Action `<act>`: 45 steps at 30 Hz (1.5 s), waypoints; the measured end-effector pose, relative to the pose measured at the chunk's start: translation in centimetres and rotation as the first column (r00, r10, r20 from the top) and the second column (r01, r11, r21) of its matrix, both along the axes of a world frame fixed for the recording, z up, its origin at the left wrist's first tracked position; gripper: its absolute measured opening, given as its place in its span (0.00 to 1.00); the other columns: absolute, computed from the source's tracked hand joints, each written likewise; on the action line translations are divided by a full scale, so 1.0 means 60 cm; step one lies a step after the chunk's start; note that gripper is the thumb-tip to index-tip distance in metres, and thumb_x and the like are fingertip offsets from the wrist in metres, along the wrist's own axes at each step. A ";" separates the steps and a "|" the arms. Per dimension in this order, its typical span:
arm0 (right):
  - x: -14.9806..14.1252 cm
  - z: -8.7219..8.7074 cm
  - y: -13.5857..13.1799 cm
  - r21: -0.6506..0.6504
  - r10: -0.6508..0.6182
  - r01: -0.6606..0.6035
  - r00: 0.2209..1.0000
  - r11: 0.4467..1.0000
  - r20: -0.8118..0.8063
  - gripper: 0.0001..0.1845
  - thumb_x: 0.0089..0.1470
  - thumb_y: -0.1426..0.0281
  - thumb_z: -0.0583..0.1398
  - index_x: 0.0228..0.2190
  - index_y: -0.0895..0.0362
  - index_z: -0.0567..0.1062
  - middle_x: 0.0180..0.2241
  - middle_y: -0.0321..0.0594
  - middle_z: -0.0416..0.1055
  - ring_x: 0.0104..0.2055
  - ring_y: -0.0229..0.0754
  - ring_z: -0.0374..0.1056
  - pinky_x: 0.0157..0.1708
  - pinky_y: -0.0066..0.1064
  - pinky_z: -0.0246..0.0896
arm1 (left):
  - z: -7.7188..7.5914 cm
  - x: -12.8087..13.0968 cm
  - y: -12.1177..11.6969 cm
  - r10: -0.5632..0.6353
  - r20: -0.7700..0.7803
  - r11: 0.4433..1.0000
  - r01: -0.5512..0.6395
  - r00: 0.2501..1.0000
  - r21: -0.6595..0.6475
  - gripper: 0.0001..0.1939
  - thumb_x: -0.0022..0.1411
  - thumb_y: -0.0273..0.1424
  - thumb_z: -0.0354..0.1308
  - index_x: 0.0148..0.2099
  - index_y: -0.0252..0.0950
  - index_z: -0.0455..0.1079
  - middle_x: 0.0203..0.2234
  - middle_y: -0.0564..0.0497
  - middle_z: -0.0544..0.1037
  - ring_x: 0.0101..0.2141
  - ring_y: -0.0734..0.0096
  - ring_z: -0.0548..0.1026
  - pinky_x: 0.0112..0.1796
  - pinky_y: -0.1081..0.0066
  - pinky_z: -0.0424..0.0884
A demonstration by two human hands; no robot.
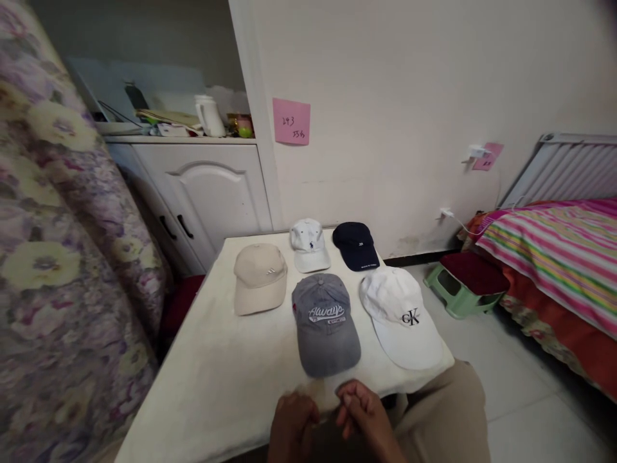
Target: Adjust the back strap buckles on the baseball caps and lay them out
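My left hand (294, 418) is at the near edge of the table, slightly blurred, its fingers curled in and nothing visible in it. Beside it, my right hand (362, 411) also has curled fingers and shows nothing held. Just beyond both hands lies a grey baseball cap (328, 350) with "Always" lettering, apart from them. To its right is a white cap (409, 341) with a "CK" mark. A beige cap (260, 283) sits to the left. At the back are a smaller white cap (308, 241) with a dark logo and a navy cap (354, 241).
The caps rest on a table with a cream cloth (216, 373). A flowered curtain (62, 257) hangs at left, near a white cabinet (216, 186). Along the right are a green stool (453, 299) and a bed with a striped cover (554, 244). My knee (453, 405) is beside the table.
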State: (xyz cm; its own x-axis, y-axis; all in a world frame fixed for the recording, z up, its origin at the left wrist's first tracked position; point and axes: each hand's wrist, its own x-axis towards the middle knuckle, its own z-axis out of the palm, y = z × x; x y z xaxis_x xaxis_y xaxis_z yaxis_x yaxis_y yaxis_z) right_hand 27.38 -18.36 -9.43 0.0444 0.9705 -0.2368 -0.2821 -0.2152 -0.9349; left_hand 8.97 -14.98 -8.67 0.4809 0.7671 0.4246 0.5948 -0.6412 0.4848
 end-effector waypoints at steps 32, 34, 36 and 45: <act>-0.035 -0.031 -0.034 0.084 0.058 -0.061 0.998 0.995 0.034 0.34 0.47 0.45 0.63 0.45 0.58 0.69 0.23 0.35 0.71 0.18 0.34 0.59 0.17 0.22 0.54 | 0.013 0.015 -0.023 0.036 0.000 0.998 -0.036 0.999 0.051 0.17 0.54 0.22 0.52 0.41 0.40 0.77 0.32 0.50 0.84 0.32 0.60 0.80 0.35 0.63 0.72; -0.037 -0.024 -0.038 0.101 0.110 -0.115 0.993 0.988 0.050 0.35 0.47 0.44 0.62 0.45 0.59 0.70 0.23 0.35 0.70 0.19 0.34 0.58 0.17 0.23 0.54 | 0.026 0.014 -0.028 0.009 0.028 0.999 -0.008 1.000 -0.031 0.15 0.56 0.24 0.52 0.42 0.41 0.77 0.32 0.49 0.84 0.32 0.62 0.80 0.35 0.65 0.73; -0.035 -0.006 -0.040 0.102 0.161 -0.170 0.983 0.980 0.086 0.34 0.49 0.45 0.61 0.46 0.60 0.70 0.22 0.34 0.68 0.18 0.33 0.56 0.17 0.23 0.53 | 0.043 0.014 -0.032 -0.006 0.063 0.987 0.016 0.998 -0.159 0.15 0.59 0.27 0.51 0.43 0.41 0.78 0.32 0.49 0.83 0.32 0.64 0.80 0.34 0.67 0.74; 0.040 0.232 0.013 0.406 -0.157 0.009 0.930 0.914 0.333 0.41 0.55 0.66 0.62 0.66 0.56 0.53 0.21 0.26 0.59 0.23 0.35 0.58 0.26 0.26 0.58 | 0.234 0.037 0.019 0.144 0.245 0.972 -0.091 0.959 -0.215 0.31 0.66 0.34 0.51 0.69 0.35 0.53 0.26 0.55 0.74 0.30 0.66 0.75 0.37 0.66 0.72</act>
State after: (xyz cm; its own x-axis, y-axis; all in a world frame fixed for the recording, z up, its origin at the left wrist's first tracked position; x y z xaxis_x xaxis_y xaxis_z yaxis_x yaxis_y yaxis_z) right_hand 29.78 -17.56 4.51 0.1371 0.9686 0.2072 0.0803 0.1976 -0.9770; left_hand 11.21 -13.83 5.36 0.2770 0.8931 0.3546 0.4980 -0.4490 0.7419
